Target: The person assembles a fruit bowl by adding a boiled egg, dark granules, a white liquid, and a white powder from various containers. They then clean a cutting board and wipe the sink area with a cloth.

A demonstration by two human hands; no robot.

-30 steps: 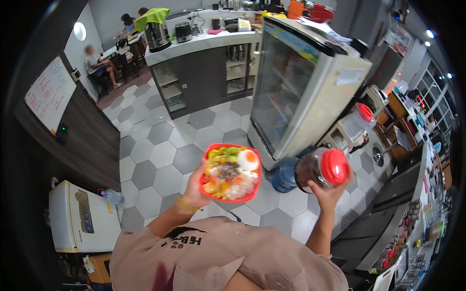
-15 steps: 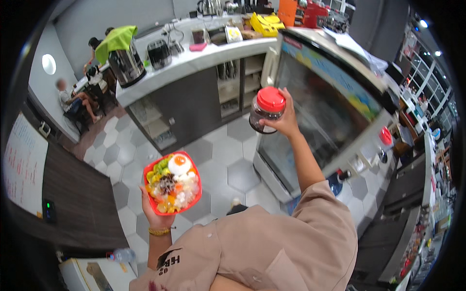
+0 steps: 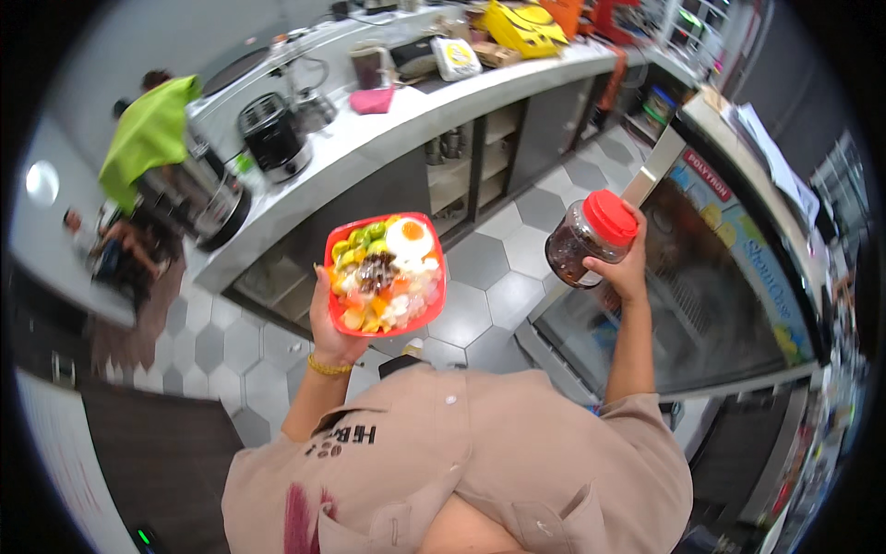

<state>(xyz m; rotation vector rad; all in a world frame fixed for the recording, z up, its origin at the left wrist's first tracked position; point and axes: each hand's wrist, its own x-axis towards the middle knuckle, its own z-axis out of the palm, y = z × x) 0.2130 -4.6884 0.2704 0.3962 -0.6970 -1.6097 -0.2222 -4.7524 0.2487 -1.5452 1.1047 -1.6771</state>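
Grey and pale hexagonal tiles cover the floor (image 3: 512, 300) below the person. Closest, one yellow bracelet (image 3: 329, 365) circles the wrist of the left grip (image 3: 338, 332), which supports one red bowl (image 3: 438, 305) by its side and underside. Inside the bowl sit one white round piece (image 3: 409, 238) with an orange centre, one dark clump in the middle, and green, yellow and translucent pieces too crowded to count. The right grip (image 3: 626, 268) is clasped around one clear jar (image 3: 574, 245) of dark contents, its single red lid tilted toward the right. Bowl and jar are well apart, both above the floor. Beyond the jar stands one glass-fronted fridge (image 3: 692, 286). Farther off, one curved counter (image 3: 346, 143) carries one black toaster (image 3: 268, 129), one pink cloth (image 3: 372, 100), one yellow bag (image 3: 524, 30) and one metal appliance (image 3: 217, 198) draped with one green cloth (image 3: 148, 138).
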